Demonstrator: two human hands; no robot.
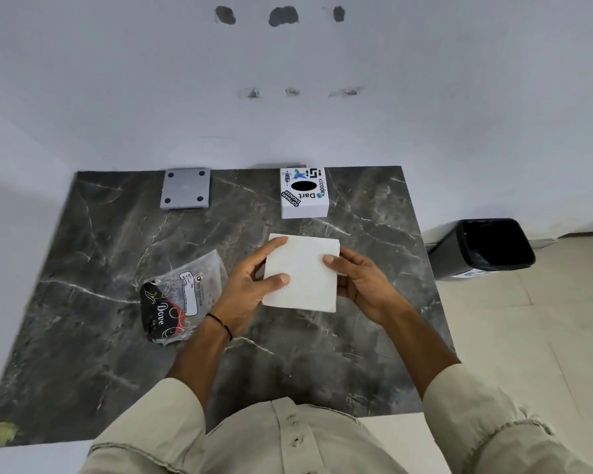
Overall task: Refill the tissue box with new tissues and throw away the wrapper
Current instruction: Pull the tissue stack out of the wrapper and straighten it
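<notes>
A square white stack of tissues [305,273] is held just above the middle of the dark marble table [100,241]. My left hand [250,285] grips its left edge, thumb on top. My right hand [360,280] grips its right edge. The white tissue box [304,195], covered in stickers with a dark oval opening on top, stands at the back of the table, beyond the stack. The empty clear plastic wrapper [178,297], printed black and red, lies crumpled to the left of my left hand.
A grey square plate [185,188] with four holes lies at the back left of the table. A black waste bin [483,248] with a dark liner stands on the tiled floor to the right of the table. A white wall rises behind.
</notes>
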